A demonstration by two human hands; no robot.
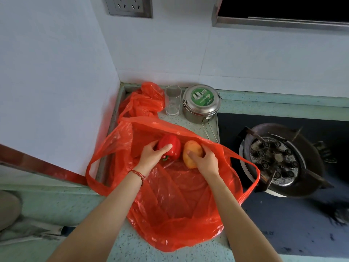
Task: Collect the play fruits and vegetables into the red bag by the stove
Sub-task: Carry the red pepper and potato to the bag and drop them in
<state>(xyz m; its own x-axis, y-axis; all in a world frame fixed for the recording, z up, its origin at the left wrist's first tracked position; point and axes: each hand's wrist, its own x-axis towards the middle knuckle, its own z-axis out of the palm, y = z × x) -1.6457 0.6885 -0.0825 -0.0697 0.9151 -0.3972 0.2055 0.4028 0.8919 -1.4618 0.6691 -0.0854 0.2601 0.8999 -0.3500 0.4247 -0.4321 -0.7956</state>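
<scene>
Head view: left fingers (166, 147) grip glossy red pepper (171, 146) (right fingers (190, 153) grip yellowish potato (191, 153)).

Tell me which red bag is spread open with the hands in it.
The nearer, larger red bag; the other red bag lies crumpled in the corner beside the glass.

Pepper (171, 146) left of potato (191, 154), inside bag (170, 205)

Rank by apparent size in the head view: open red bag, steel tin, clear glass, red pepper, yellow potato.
1. open red bag, by far the largest
2. steel tin
3. clear glass
4-5. red pepper and yellow potato: look alike, each partly covered by a hand, so unranked.
</scene>
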